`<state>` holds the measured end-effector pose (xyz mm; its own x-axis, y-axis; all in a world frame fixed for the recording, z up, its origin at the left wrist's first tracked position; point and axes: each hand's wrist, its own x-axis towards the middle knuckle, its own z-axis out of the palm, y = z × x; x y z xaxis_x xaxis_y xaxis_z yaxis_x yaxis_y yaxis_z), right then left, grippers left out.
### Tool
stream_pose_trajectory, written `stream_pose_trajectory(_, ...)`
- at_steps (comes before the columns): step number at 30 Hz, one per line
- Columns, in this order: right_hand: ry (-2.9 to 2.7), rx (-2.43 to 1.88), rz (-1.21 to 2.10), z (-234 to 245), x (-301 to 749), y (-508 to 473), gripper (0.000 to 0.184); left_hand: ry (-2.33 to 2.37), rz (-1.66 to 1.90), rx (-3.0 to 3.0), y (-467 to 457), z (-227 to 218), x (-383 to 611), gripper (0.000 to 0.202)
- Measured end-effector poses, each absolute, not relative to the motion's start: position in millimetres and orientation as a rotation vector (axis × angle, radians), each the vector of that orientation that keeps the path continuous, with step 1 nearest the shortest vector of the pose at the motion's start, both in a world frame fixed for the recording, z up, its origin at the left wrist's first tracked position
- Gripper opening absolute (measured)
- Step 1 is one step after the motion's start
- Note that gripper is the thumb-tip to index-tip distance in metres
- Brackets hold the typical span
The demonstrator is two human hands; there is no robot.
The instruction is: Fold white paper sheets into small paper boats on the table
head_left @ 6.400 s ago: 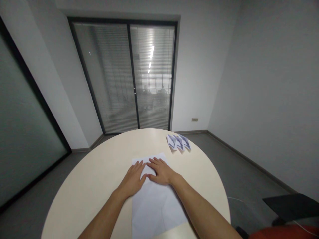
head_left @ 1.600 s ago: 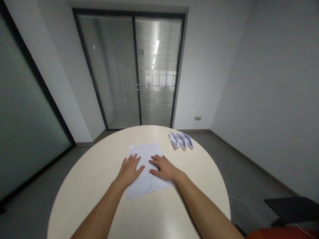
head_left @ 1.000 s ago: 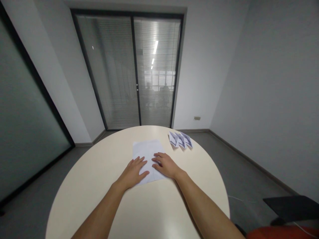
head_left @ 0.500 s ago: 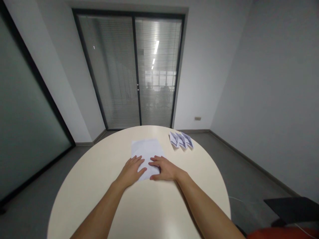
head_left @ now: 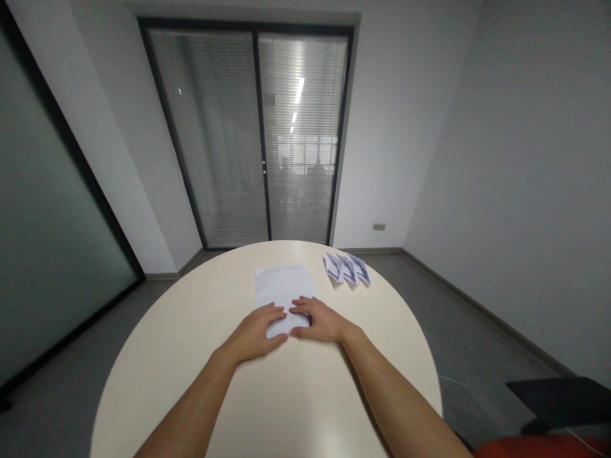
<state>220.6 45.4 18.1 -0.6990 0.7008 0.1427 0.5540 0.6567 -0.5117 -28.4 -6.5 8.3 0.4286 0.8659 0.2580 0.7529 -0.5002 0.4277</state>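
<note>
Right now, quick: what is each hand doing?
Left hand: open, flat, pressing the near edge of the folded white paper.
Right hand: open, flat, pressing the same paper.

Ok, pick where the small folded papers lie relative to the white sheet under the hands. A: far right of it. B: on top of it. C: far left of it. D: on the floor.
A: the small folded papers lie on the table, beyond and right of the white sheet, apart from it.

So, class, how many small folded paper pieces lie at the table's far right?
3, side by side in an overlapping row: left piece, middle piece, right piece. None seems hidden.
</note>
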Motion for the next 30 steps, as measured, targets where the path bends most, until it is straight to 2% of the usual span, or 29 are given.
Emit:
stream_pose_trajectory(9, -2.499, -0.994, 0.628, 20, 221, 44, 0.067, 1.372, 0.735, 2.409, -7, 10, -29, 0.026)
stream_pose_trajectory(24, -2.432, -0.956, 0.689, 17, 227, 49, 0.059, 1.444, 0.804, 2.263, -3, 14, -27, 0.034)
stream_pose_trajectory(30, -2.34, -0.994, 0.817, 11, 242, 56, 0.042, 1.508, 0.808, 2.249, 0, 9, -30, 0.035)
